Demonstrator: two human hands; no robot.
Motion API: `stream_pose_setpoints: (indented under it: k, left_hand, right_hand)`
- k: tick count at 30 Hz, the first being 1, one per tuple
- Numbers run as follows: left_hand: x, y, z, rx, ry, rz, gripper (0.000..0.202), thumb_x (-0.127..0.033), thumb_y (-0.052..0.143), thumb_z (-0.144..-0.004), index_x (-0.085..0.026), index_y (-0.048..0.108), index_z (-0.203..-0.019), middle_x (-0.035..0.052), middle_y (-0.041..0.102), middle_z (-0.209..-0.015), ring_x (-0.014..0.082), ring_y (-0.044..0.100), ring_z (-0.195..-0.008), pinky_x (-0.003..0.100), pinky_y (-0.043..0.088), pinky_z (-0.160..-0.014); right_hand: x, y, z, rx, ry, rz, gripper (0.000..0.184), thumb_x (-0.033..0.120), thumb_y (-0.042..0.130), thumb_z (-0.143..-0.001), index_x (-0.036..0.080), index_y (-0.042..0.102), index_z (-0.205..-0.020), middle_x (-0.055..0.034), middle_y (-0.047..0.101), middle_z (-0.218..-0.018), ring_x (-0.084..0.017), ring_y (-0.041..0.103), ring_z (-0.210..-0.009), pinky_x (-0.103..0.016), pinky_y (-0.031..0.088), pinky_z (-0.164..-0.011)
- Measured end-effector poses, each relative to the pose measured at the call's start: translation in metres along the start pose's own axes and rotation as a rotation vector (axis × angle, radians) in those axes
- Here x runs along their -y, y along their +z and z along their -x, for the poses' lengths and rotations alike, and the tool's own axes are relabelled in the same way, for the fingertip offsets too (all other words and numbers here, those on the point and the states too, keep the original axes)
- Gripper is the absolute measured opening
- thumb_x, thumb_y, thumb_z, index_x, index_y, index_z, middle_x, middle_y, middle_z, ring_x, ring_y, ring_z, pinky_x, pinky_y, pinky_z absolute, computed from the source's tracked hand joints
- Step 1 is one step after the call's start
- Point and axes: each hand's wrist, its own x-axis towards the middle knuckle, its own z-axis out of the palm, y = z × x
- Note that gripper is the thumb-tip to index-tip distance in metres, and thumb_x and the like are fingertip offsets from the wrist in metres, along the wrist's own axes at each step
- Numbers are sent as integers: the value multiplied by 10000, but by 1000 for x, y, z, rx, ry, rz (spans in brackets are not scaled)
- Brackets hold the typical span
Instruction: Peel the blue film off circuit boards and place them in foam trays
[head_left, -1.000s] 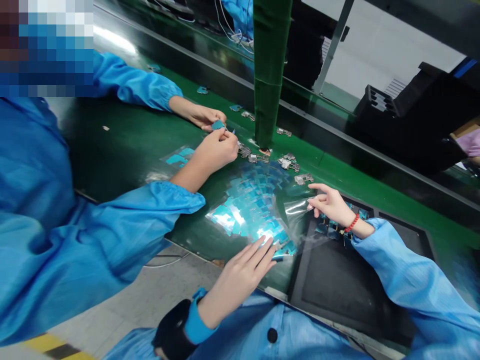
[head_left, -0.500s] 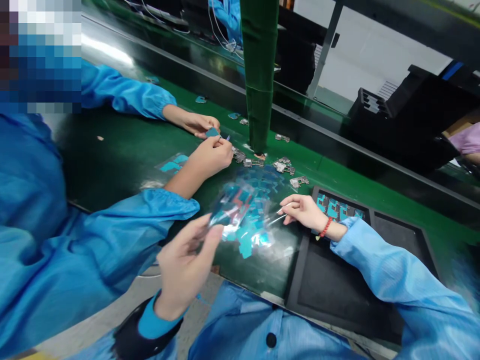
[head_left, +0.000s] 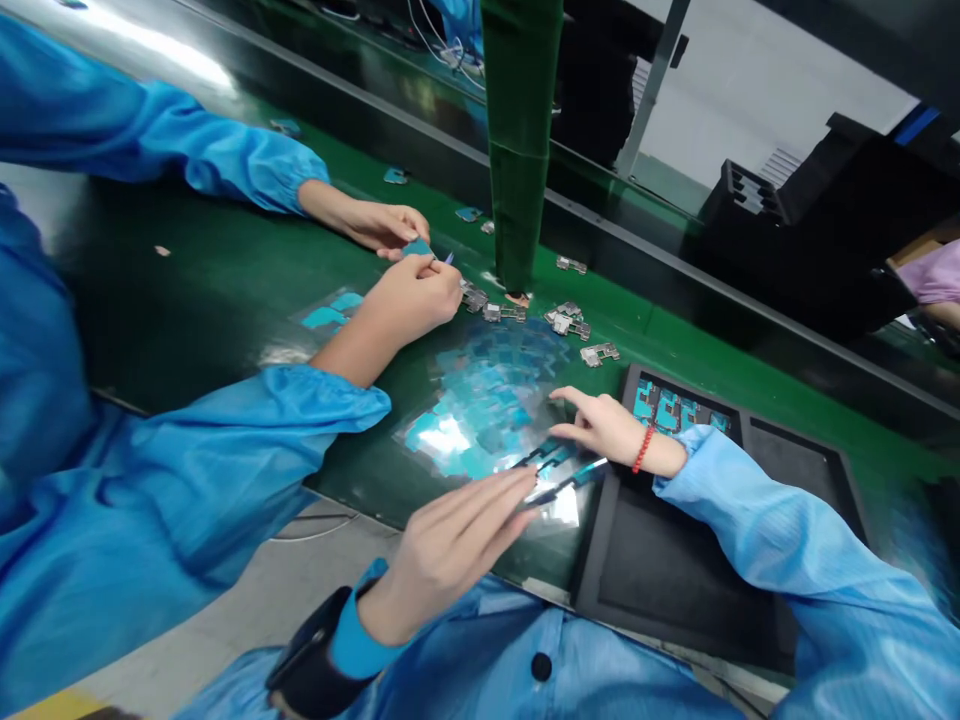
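Note:
My left hand [head_left: 465,545], with a dark band at the wrist, pinches a clear plastic sheet [head_left: 551,468] bearing dark and blue shapes. The sheet is tilted and seen nearly edge-on, blurred by motion. Just above its far end is my right hand [head_left: 604,428], thumb and forefinger spread apart and a red bracelet on the wrist. Its other fingers are partly hidden, so whether they hold something thin cannot be made out. Beneath both hands lies a spread pile of clear sheets with blue cut pieces [head_left: 487,400] on the green tabletop [head_left: 390,455].
At right lies a black tray [head_left: 592,560] with blue-covered metal parts [head_left: 667,408] in its far compartment. Bare metal parts [head_left: 566,318] lie near a green post [head_left: 517,150]. To my left, a co-worker's hands [head_left: 420,290] hold a small blue piece [head_left: 416,247].
My left hand has moved right with the sheet, turning it from face-up to nearly edge-on. My right hand has spread its thumb and forefinger; the thin shiny item formerly at its fingertips no longer shows there.

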Motion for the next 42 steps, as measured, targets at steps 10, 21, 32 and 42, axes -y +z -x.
stream_pose_setpoints:
  k: [10,21,32,42]
  left_hand:
    - [10,23,23,226,-186,54,293,-230,471,-954,-116,577,-1201,106,681,-1161,212,654,-1056,317,537,-925]
    - [16,26,24,174,-321,23,246,-258,544,-905,-153,629,-1110,86,688,-1140,230,671,-1002,339,548,-871]
    - [22,31,30,86,-238,-49,262,-310,552,-899,-176,596,-1120,97,702,-1089,230,695,-930,324,576,-810]
    - [29,29,35,137,-133,-95,278,-285,528,-886,-138,608,-1109,146,691,-1111,250,705,-923,323,606,-756]
  right_hand:
    - [3,4,27,86,4,-289,198,245,619,-903,181,494,-1043,-14,661,-781,-145,656,-687,-235,540,-619]
    - [-10,20,12,46,-367,319,522,384,820,-709,127,629,-1122,-119,566,-1123,-235,560,-980,-362,501,-889]
    - [-10,31,15,-147,-615,583,188,306,530,-978,169,657,-959,-74,646,-990,-174,577,-875,-288,477,-756]
    - [9,21,42,-220,-1028,799,206,185,466,-985,102,653,-956,-98,646,-888,-157,591,-788,-281,511,-754]
